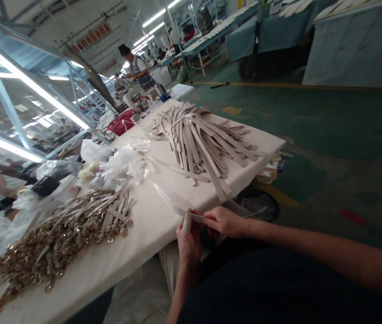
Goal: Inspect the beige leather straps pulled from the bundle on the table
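Observation:
My left hand [188, 245] is at the near edge of the table, its thumb wearing a beige finger cover [187, 222]. It pinches a pale beige strap [197, 218], and my right hand [226, 222] is closed on the same strap just to the right. A blurred pale length [169, 200] stretches from the hands over the tabletop; whether it is the same strap I cannot tell. Beyond my hands lies a fanned bundle of flat beige straps [194, 139]. To the left is a heap of straps with gold-coloured metal fittings [65, 236].
The pale-covered table [147, 220] runs away from me. Clear plastic bags [126, 162] and a red basket [121, 122] are along its far left side. A co-worker [138, 69] stands farther back. A dark round container [258, 204] sits below the table's right edge.

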The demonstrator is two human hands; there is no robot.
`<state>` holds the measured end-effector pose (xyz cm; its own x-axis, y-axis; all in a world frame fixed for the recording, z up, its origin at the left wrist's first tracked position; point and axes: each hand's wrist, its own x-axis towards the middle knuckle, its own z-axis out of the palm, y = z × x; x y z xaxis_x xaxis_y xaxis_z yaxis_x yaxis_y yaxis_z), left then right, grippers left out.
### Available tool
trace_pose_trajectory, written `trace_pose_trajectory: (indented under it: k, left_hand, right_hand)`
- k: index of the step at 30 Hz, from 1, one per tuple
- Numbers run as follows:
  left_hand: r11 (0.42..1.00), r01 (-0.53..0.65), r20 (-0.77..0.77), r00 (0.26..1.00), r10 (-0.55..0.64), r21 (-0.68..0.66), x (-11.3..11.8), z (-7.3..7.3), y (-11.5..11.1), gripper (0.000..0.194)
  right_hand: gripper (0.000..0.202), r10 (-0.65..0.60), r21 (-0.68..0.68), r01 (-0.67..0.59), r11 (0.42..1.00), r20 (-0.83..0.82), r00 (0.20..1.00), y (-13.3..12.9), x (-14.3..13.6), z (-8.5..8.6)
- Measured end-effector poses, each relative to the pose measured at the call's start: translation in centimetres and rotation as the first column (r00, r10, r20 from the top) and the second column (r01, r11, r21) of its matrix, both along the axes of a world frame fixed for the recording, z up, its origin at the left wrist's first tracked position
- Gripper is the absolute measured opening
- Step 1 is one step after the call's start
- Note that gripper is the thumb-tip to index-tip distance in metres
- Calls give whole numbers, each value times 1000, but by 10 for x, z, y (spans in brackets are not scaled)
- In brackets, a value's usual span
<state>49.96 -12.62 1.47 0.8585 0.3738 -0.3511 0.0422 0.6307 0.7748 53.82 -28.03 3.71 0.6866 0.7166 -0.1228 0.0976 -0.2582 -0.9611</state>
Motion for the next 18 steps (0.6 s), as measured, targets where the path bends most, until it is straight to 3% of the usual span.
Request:
trace_pose_trajectory:
  k: [2,4,10,12,16,18]
  left_hand:
    - [993,-118,-8,993,118,-20,1,3,6,31]
    - [987,-154,-34,988,152,-52,-1,2,9,31]
    - [995,88,28,996,-86,-56,-11,0,-10,33]
    - [997,39,50,998,-36,-66,-8,5,-6,30]
    - [974,-196,46,978,202,-112,1,8,6,34]
    - [978,-159,-13,987,158,-138,3,5,2,37]
  right_hand:
    - [32,72,5,-72,997,-62,995,3,-1,-2]
    - [35,77,-11,-78,997,-97,992,5,-2,-5]
    - [49,18,66,-21,998,47,999,22,6,-6]
    - [49,74,68,-77,995,51,996,20,6,-11]
    - [53,139,-71,-137,988,14,990,9,14,-32]
    - [53,81,-114,-74,991,57,995,11,23,-39]
